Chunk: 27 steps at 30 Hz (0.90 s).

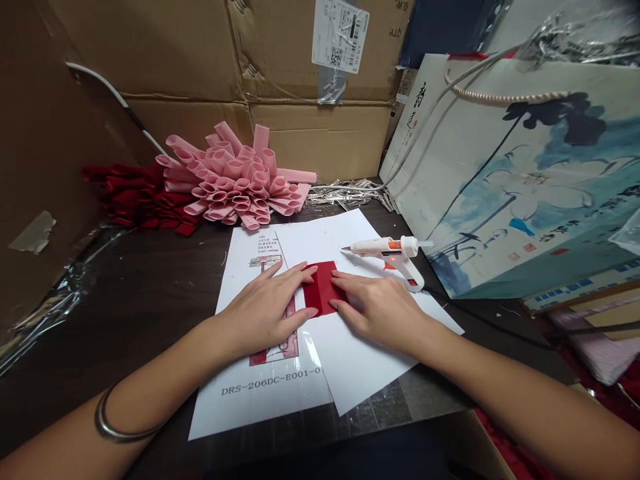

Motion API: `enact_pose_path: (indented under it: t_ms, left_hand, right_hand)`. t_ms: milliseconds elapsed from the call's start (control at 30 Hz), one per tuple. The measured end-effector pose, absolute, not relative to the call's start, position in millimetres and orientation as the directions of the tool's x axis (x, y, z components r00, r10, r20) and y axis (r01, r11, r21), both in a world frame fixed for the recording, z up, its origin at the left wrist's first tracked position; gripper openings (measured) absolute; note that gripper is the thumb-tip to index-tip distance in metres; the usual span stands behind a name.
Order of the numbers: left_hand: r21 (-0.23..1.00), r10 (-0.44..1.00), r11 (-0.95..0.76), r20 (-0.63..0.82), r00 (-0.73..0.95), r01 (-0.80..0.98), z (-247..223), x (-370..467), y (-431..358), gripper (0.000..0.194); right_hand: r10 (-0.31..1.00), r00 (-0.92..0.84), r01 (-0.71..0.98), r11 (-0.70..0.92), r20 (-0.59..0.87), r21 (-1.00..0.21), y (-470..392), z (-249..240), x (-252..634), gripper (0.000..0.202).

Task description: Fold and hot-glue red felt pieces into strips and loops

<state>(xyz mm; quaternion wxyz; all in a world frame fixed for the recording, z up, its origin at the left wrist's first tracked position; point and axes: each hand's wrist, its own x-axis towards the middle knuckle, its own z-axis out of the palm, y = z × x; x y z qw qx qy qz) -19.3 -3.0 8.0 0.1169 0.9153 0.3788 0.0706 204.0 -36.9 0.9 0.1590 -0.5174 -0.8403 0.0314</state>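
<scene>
A small red piece of folded fabric or felt (326,288) lies on white paper in front of me, with a crease line down its middle. My left hand (273,303) rests at its left side, thumb and fingers spread, fingertips pressing on its edge. From the right, my right hand (383,308) touches the other edge with its thumb and fingers apart. Just beyond the right hand lies a white glue gun (393,248) with orange parts, its nozzle pointing left. Under my hands are a blank sheet (350,373) and a printed sheet (235,363) with a picture partly hidden by my left hand.
Rolled pink tubes (240,177) are heaped at the back, beside dark red pieces (135,200). Metal clips or strips (350,195) lie by the cardboard box (320,140). A large painted paper bag (525,173) stands at right, and a cable (480,310) runs below it.
</scene>
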Motion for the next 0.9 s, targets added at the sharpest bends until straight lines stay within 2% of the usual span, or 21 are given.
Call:
enact_pose_path:
  t_ms: [300,633,900]
  left_hand:
    - [0.312,0.734,-0.651,0.030,0.678,0.691,10.8,-16.6,-6.6,0.055]
    - [0.378,0.722,-0.646,0.020,0.691,0.663,10.2,-9.1,-6.9,0.052]
    - [0.365,0.744,-0.625,0.008,0.669,0.690,9.4,-9.7,-7.1,0.061]
  right_hand:
    - [0.816,-0.509,0.756,0.575,0.273,-0.312,-35.3,-3.3,204.7,0.031]
    - [0.819,-0.528,0.749,0.574,0.226,-0.332,-34.5,-1.7,204.6,0.029]
    - [0.844,-0.494,0.793,0.536,0.209,-0.289,-35.7,3.3,205.7,0.028]
